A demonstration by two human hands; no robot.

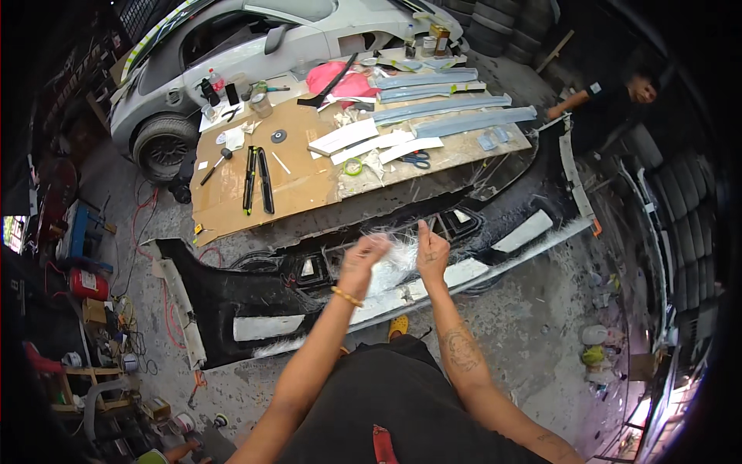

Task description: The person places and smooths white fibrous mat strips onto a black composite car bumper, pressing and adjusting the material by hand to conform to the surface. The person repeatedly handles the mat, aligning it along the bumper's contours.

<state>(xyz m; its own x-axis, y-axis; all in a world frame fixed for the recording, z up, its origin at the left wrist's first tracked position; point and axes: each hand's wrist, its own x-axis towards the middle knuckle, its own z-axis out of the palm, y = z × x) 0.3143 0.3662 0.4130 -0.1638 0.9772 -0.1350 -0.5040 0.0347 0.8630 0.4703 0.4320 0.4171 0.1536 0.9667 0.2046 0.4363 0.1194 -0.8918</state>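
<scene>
Between my two hands stretches a piece of white, stringy fiberglass mat (396, 261), with loose strands sticking out. My left hand (363, 259), slightly blurred, is closed on its left side. My right hand (433, 251) is closed on the right side, thumb pointing up. Both hands are above the middle of a long black car bumper (209, 298), which lies across in front of me. White patches sit on the bumper, such as a white strip (269, 327) at its left and another white strip (523, 231) at its right. Frayed white fibres run along its near edge.
Beyond the bumper stands a table with cardboard (220, 182), grey-blue strips (444, 112), scissors (417, 158) and pink plastic (332, 81). A grey car (232, 54) is behind it. A person (626, 100) at the right reaches toward the bumper's end. Red hose (171, 321) lies on the floor.
</scene>
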